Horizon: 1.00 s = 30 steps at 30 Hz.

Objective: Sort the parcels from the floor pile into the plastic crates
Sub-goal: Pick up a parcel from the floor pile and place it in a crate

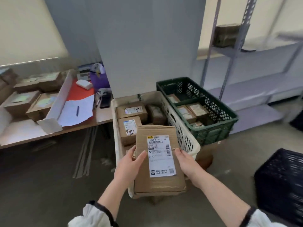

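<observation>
I am holding a flat brown parcel between both hands. My left hand is gripping its left edge, the thumb lying across the top face beside the white shipping label. My right hand is clasping the right edge, with its fingers mostly hidden beneath the cardboard. The parcel is hovering label-up over the near end of the white crate, covering that end's rim.

Inside the white crate, past the parcel, two labelled cardboard boxes are sitting one behind the other along the left wall, and a darker wrapped package is lying beside the far one. Just to the right, the green crate is standing touching the white one; a divider is splitting it, with one small box in the far compartment and several small boxes in the near one. A dark crate is standing well apart on my right.

On my left, a table is carrying a white tray of brown boxes, a sheet of paper with a pen on it, and a purple bag. Behind the green crate, metal shelving is bearing one wrapped bundle.
</observation>
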Motion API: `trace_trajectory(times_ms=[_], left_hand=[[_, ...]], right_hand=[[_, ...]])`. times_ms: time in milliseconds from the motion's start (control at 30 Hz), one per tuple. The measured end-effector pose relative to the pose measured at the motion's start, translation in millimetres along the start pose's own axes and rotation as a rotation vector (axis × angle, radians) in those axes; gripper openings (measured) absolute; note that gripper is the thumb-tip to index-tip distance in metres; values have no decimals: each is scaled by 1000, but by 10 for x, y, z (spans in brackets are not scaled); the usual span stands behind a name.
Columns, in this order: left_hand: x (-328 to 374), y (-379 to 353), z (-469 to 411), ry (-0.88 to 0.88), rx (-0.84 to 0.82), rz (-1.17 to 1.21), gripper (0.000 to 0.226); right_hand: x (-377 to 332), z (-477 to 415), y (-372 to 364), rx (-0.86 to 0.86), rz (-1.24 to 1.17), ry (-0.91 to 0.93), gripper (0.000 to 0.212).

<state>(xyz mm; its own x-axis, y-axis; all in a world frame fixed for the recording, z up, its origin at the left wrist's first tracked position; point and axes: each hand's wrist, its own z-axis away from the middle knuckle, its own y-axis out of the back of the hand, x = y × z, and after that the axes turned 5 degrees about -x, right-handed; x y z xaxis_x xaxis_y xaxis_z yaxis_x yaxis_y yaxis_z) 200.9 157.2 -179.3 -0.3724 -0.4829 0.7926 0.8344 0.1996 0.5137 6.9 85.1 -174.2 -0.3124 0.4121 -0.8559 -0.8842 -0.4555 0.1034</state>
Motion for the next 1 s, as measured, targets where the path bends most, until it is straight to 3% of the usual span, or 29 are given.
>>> trace_trajectory(times_ms=[200,500,700,867,1000], left_hand=[[369,-415,-915,10,-115,59,66],[423,-863,-1980,244,-40,248,58],[91,-878,-2059,349,-41,292,50],[-157,-981,-1987,417,-101,218,82],[-230,-1075,-1836,450,-103,222,61]], right_hand=[[-139,-747,533,1,-49,-75,51],[-522,-2162,902,-151,185,-145,56],[-268,-2585,630,-303,268,-227,55],[50,-2627,604,-351,274,-280,49],[140,-2577,623,-391,300,-276,54]])
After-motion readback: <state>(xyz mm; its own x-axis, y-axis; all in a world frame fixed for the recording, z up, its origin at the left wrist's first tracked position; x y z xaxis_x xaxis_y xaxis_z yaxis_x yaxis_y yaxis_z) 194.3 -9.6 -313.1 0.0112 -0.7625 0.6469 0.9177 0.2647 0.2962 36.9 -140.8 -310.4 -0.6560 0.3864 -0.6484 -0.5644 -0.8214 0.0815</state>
